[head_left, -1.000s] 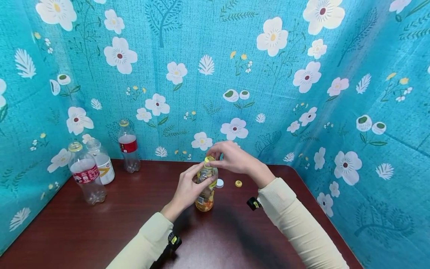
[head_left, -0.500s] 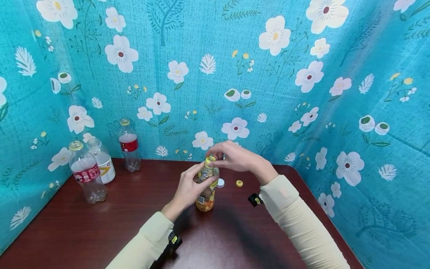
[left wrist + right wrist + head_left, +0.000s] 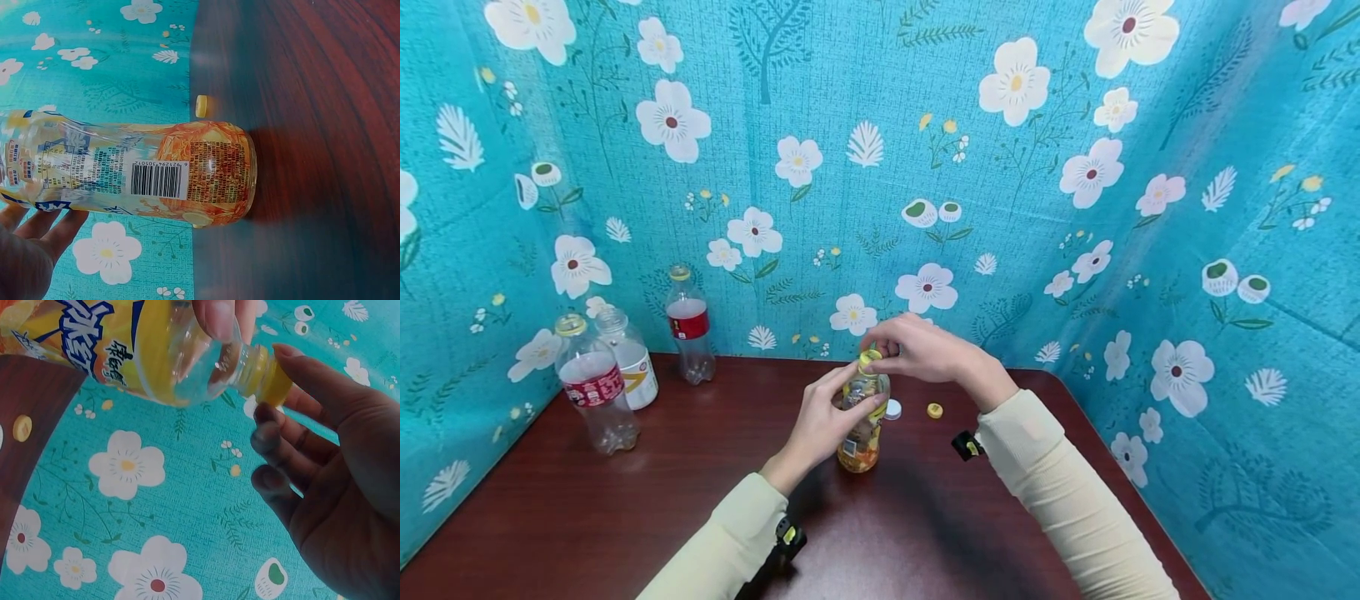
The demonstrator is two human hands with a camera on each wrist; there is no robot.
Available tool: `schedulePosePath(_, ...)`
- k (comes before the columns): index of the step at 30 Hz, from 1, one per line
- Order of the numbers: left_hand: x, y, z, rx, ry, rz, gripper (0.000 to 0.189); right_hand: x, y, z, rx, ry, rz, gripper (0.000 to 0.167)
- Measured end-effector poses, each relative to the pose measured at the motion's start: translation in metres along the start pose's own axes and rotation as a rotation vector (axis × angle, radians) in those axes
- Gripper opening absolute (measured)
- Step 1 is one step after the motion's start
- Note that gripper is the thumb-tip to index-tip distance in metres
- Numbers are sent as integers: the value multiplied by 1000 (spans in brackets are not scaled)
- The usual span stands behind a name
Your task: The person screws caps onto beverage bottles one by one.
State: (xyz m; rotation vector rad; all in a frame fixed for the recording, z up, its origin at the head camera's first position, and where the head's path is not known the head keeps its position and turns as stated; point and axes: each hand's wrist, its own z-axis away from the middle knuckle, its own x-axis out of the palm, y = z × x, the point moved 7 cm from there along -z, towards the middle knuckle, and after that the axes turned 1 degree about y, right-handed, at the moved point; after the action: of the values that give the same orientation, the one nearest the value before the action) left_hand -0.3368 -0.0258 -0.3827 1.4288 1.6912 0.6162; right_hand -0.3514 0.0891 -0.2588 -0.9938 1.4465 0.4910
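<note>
A clear plastic bottle (image 3: 859,446) with a yellow and orange label stands upright on the table, its barcode facing the left wrist view. My left hand (image 3: 820,425) grips it around the upper body, the thumb on the near side. On the bottle's neck sits a yellow cap (image 3: 275,381). My right hand (image 3: 925,354) pinches this cap between thumb and fingers, as the right wrist view shows, with the other fingers loosely bent below. The far fingers of the left hand are hidden behind the bottle in the head view.
Two red-labelled bottles (image 3: 593,392) (image 3: 688,321) and a white-labelled bottle (image 3: 636,371) stand uncapped at the table's left and back. Behind the held bottle lie a white cap (image 3: 892,409) and a yellow cap (image 3: 935,410). Flowered blue cloth (image 3: 865,217) hangs beyond the table edge.
Both hands stay at the bottle, with only slight shifts of the right hand's wrist and fingers at the cap. The whole head view has drifted a little.
</note>
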Motion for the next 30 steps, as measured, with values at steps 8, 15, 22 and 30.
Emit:
schedulePosePath(8,0,1,0,24,6,8,55,0,5,-3,134,51,121,31)
schedulePosePath(15,0,1,-1,29,-7,18,58,-2,6,2,103,-15,47,42)
schedulePosePath(22,0,3,-1,33,-6,12,53,4,2,3,48,-128,40,38)
schedulePosePath(30,0,-1,0,-17,-4,10,60,6,2,-2,56,-59,55,17)
